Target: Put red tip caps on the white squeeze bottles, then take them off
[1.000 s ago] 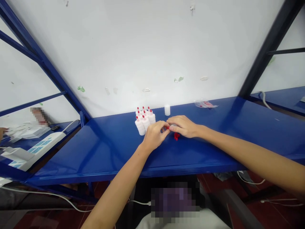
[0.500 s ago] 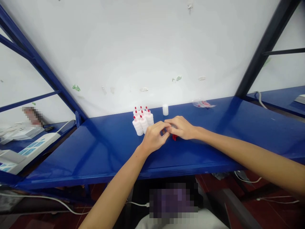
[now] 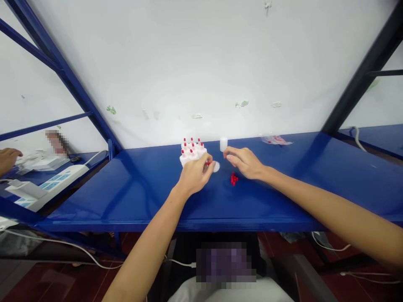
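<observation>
The left hand pinches a white cap with a red tip between thumb and forefinger. The cap's long axis runs roughly sideways, the red end inside the grip and the pale round base facing right. The right hand is loosely curled, thumb and fingers apart, with nothing visible between them.

A white bottle with no red tip showing stands upright on the desk. It lies just beyond the right fingertips, and ahead and to the right of the cap. The right hand is the nearer of the 2; whether it touches the bottle cannot be told.

A cluster of white bottles with red tips stands upright just past the left hand, which partly covers it. Small red pieces lie heaped below the right hand.

The desk is blue and glossy, set against a pale, scuffed wall, with a clear plastic bag near its back edge. At far left are a power strip and another person's hand.
</observation>
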`<state>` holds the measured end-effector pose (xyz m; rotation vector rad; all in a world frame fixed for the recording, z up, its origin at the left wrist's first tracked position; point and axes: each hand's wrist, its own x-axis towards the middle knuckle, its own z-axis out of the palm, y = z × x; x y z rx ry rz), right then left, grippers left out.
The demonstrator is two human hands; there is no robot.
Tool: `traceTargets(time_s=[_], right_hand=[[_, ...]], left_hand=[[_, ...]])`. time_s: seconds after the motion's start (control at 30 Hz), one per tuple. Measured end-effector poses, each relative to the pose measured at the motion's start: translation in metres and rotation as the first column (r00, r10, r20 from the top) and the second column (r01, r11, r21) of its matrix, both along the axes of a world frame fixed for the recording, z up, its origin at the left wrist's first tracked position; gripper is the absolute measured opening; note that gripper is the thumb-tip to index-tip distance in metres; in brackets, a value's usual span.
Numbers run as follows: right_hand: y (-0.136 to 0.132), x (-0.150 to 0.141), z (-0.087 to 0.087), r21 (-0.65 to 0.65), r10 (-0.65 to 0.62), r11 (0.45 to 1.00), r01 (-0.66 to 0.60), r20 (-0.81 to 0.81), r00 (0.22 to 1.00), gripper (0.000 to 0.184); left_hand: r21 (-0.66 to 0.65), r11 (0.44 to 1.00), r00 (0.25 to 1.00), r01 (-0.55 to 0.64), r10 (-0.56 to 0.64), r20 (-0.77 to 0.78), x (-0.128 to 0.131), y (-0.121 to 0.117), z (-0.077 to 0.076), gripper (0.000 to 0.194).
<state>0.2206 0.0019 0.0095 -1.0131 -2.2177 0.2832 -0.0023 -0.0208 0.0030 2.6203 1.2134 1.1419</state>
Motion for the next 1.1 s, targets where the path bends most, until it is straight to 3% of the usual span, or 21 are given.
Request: traceTargets(time_s=[0.17,0.33,0.43,0.57,0.8,1.1], right_hand=[[0.012,0.007,-0.005,-0.022,-0.108,0.994,0.109,0.051,0.993,0.039],[0.016,0.007,-0.007,-0.047,-0.119,0.991,0.123,0.087,0.989,0.036],[0.016,0.007,-0.006,-0.070,-0.106,0.991,0.116,0.125,0.986,0.035],[0.017,0.010,-0.006,-0.059,-0.125,0.989,0.132,0.115,0.986,0.037],[0.023,0.012,-0.010,-0.170,0.058,0.983,-0.067,-0.060,0.996,0.033],[0.027,0.010,-0.014,-0.252,0.011,0.966,-0.049,-0.148,0.989,0.045]], left_hand=[[-0.031,0.993,0.952,-0.110,0.096,-0.289,-0.008,0.006,-0.007,0.012],[0.003,0.987,0.958,-0.159,0.155,-0.240,-0.001,0.003,-0.009,0.019],[-0.006,1.000,0.966,-0.010,0.008,-0.257,0.006,-0.004,-0.008,0.019],[-0.065,0.969,0.918,0.237,-0.245,-0.311,0.021,-0.011,-0.010,0.021],[-0.110,0.954,0.899,0.277,-0.298,-0.321,0.027,-0.013,-0.012,0.024],[-0.135,0.927,0.894,0.349,-0.373,-0.250,0.027,-0.009,-0.015,0.026]])
